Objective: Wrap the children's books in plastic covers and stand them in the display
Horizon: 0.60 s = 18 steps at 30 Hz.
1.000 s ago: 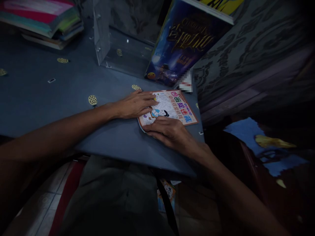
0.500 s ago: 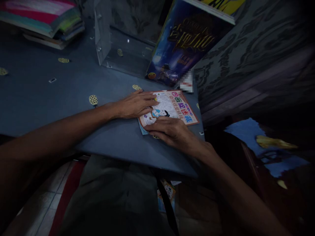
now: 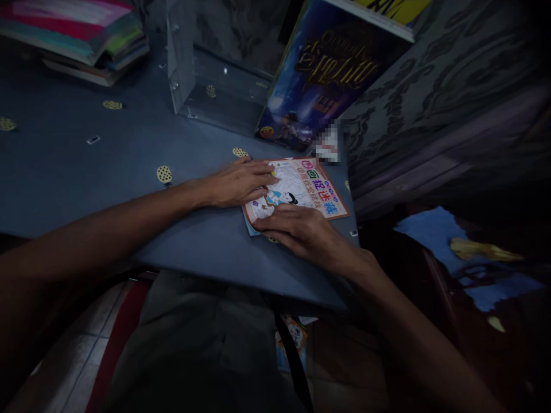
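Observation:
A small booklet (image 3: 307,198) with a line-drawn picture and colourful Chinese characters lies on the dark table near its right end. A light blue layer peeks out below its near left corner. My left hand (image 3: 241,180) rests flat across the booklet's left side, fingers stretched out over the cover. At the near edge, my right hand (image 3: 303,229) has its fingers on the cover and its thumb lower down, gripping that edge; part of the booklet is hidden beneath it.
Behind the booklet, a dark blue book (image 3: 318,80) leans upright by a clear plastic stand (image 3: 183,63). A stack of books (image 3: 81,40) sits at the far left of the table (image 3: 86,189). Right of the table is a blue torn sheet (image 3: 430,229) with a yellowish object (image 3: 482,250).

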Each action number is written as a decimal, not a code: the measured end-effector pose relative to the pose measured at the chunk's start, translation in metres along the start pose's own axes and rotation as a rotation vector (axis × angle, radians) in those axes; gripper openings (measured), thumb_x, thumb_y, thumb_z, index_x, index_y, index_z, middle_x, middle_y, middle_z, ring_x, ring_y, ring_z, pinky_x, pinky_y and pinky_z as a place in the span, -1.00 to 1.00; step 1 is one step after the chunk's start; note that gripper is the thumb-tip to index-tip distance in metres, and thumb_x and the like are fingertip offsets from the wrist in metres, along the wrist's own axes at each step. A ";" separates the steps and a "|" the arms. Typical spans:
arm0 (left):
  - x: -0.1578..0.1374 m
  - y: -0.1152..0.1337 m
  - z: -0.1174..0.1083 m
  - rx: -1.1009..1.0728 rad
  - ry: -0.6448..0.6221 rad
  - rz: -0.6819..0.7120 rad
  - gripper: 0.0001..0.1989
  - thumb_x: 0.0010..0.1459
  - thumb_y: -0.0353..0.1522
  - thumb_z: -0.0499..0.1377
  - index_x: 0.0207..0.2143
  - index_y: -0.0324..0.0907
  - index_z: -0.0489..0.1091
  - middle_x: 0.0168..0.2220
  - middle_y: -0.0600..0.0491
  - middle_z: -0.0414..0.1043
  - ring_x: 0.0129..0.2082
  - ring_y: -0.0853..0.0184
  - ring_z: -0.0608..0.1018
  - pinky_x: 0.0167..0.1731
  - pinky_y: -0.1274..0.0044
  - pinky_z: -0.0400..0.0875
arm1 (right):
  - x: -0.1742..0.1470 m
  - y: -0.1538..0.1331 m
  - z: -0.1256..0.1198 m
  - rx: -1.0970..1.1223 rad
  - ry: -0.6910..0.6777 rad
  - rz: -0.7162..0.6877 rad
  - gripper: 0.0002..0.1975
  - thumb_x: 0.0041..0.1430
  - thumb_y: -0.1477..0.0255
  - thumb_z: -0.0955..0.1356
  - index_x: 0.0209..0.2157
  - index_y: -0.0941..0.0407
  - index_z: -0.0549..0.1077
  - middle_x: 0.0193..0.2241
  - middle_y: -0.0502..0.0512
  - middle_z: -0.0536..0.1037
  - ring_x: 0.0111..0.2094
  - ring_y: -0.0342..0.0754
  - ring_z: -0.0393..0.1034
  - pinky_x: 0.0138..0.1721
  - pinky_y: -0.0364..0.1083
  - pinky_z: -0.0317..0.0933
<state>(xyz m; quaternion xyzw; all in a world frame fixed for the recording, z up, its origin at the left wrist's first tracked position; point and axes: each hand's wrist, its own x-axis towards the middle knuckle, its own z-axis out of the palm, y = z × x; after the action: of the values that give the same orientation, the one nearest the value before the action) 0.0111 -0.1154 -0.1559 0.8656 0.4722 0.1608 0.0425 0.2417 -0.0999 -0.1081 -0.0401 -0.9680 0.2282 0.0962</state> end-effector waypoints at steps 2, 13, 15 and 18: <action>0.000 0.000 0.000 0.001 0.011 -0.003 -0.56 0.44 -0.28 -0.03 0.28 -0.17 0.29 0.31 -0.14 0.31 0.36 0.10 0.28 0.29 0.22 0.09 | 0.000 -0.001 0.000 -0.028 0.008 -0.010 -0.75 0.46 0.41 0.24 -0.07 0.12 0.56 -0.28 0.14 0.61 -0.23 -0.05 0.52 -0.16 -0.10 0.38; -0.001 0.000 0.000 0.015 0.012 0.008 -0.57 0.45 -0.28 -0.04 0.28 -0.19 0.29 0.32 -0.15 0.30 0.36 0.12 0.28 0.29 0.23 0.09 | -0.012 -0.018 0.029 -0.411 0.167 -0.134 -0.72 0.43 0.54 0.23 -0.08 0.22 0.58 -0.19 0.23 0.64 -0.20 0.04 0.45 -0.21 0.01 0.47; -0.001 0.001 0.001 0.017 0.015 0.011 -0.57 0.46 -0.27 -0.05 0.28 -0.18 0.29 0.32 -0.16 0.30 0.37 0.12 0.27 0.30 0.22 0.09 | -0.016 -0.029 0.036 -0.486 0.168 -0.080 -0.73 0.39 0.57 0.26 -0.02 0.30 0.55 -0.13 0.31 0.62 -0.14 0.10 0.44 -0.17 0.06 0.48; -0.002 0.001 0.000 0.018 0.009 0.003 -0.57 0.47 -0.26 -0.06 0.28 -0.20 0.29 0.32 -0.18 0.29 0.37 0.11 0.28 0.31 0.18 0.09 | -0.018 -0.039 0.044 -0.512 0.171 -0.028 -0.73 0.37 0.57 0.29 0.03 0.30 0.53 -0.08 0.34 0.60 -0.05 0.13 0.43 -0.09 0.09 0.47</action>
<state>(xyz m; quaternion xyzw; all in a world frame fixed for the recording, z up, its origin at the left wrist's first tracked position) 0.0114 -0.1178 -0.1560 0.8659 0.4726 0.1605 0.0323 0.2487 -0.1561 -0.1318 -0.0687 -0.9830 -0.0295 0.1676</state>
